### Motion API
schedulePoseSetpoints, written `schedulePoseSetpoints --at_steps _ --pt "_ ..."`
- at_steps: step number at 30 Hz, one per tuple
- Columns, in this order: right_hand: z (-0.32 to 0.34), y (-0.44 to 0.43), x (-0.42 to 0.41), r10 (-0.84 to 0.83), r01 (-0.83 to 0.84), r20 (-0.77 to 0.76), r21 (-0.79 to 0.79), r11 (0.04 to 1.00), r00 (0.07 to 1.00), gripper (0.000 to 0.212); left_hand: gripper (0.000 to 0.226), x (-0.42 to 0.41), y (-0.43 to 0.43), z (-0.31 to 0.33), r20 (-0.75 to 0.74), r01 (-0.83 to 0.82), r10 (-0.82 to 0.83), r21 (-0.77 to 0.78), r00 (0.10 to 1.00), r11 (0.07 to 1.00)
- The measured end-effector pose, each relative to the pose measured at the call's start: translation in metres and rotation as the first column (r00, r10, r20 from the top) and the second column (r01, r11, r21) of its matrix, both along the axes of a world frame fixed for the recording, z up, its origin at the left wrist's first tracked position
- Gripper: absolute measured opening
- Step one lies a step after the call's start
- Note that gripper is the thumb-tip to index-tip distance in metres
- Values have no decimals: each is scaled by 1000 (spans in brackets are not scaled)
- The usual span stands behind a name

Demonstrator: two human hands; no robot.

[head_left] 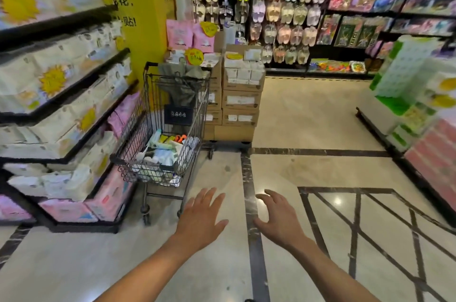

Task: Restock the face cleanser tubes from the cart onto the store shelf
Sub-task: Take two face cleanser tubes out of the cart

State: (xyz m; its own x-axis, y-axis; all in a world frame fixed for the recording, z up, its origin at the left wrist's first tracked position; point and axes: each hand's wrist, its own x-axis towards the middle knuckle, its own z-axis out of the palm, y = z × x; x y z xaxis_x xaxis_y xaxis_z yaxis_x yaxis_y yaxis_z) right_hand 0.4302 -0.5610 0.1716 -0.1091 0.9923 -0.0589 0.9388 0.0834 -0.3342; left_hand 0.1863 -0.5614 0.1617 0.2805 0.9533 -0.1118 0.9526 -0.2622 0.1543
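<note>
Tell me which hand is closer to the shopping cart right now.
Left. The left hand hangs open just right of the shopping cart near its front wheels; the right hand is farther right, beyond the dark floor stripe.

A retail shop aisle, shown by black shelves (61, 59) of packaged tissue, a wall of hanging slippers (278, 5), stacked cartons (240, 101) and a wire shopping cart (170, 129).
</note>
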Motion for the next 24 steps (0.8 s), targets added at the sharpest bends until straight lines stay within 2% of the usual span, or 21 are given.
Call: schedulePoseSetpoints --at_steps 7,12,24 --pt "-10 169 13 130 -128 13 -81 988 991 71 73 15 148 -10 0 -111 111 -48 994 993" --pt "-17 286 -6 231 -227 35 -107 968 972 71 72 -3 240 -21 36 -195 200 -98 979 976" --pt "-39 573 -146 453 -440 65 -150 885 889 69 75 -133 473 -62 29 -368 379 -174 925 913"
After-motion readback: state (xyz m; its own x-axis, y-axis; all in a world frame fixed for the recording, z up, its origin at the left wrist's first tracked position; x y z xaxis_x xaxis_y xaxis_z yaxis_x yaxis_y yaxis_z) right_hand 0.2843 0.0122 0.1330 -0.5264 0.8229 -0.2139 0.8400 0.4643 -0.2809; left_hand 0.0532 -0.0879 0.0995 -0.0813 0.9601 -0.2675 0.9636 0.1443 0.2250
